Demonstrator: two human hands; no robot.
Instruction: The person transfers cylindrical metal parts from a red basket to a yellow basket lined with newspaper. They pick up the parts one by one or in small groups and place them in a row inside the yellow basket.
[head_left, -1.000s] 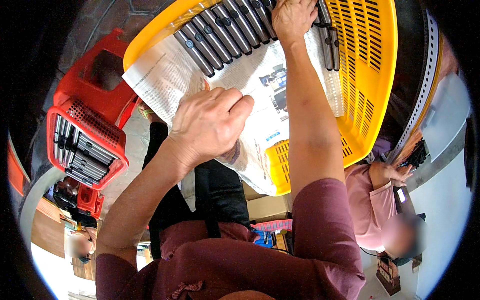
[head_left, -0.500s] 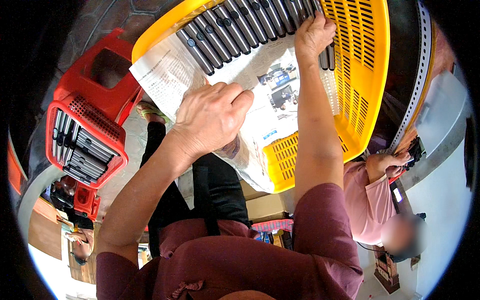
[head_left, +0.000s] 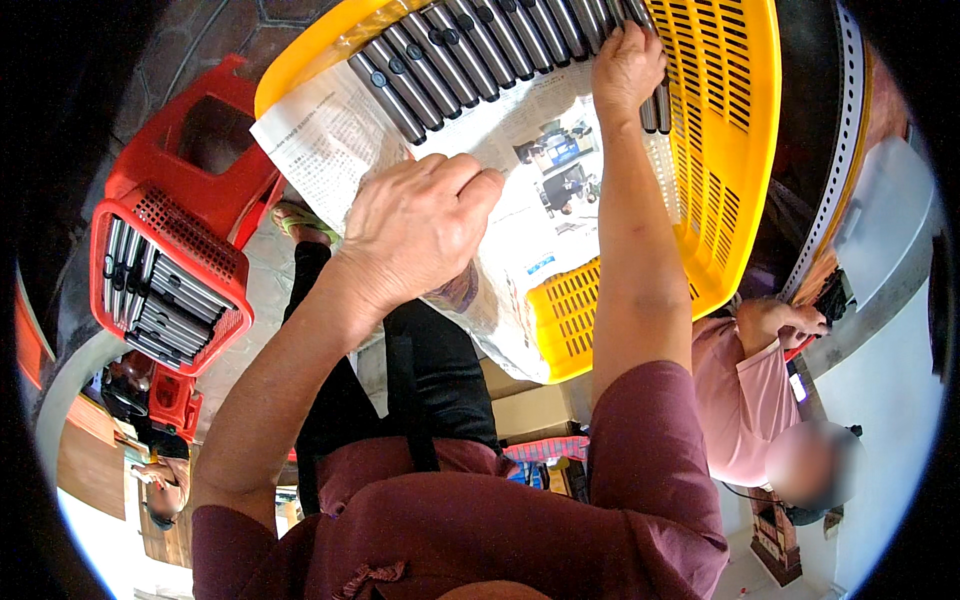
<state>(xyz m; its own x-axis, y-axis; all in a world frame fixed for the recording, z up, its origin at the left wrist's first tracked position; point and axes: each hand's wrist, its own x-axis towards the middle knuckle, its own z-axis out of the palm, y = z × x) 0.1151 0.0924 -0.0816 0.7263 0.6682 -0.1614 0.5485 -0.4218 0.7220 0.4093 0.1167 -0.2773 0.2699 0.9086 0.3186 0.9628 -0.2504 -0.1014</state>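
A yellow plastic basket [head_left: 712, 150] lined with newspaper [head_left: 330, 125] stands before me. Along its far side lies a slanting row of dark metallic rods [head_left: 455, 50] with black ends. My right hand [head_left: 628, 72] reaches over the right end of this row, its fingers bent down around a rod there. The fingertips are partly hidden among the rods. Over the near left part of the newspaper, my left hand [head_left: 415, 225] is closed in a fist, knuckles up. What it grips, if anything, is hidden beneath it.
To the left, a red basket [head_left: 190, 230] holds several similar rods, beside a red plastic stool [head_left: 200, 120]. A person in a pink shirt [head_left: 740, 400] works at the right. Another person [head_left: 165, 475] is at the lower left. A cardboard box [head_left: 530, 412] lies below the yellow basket.
My left hand has shifted slightly up. My right hand stays at the right end of the row, moving only a little. The basket and rods appear slightly higher in view.
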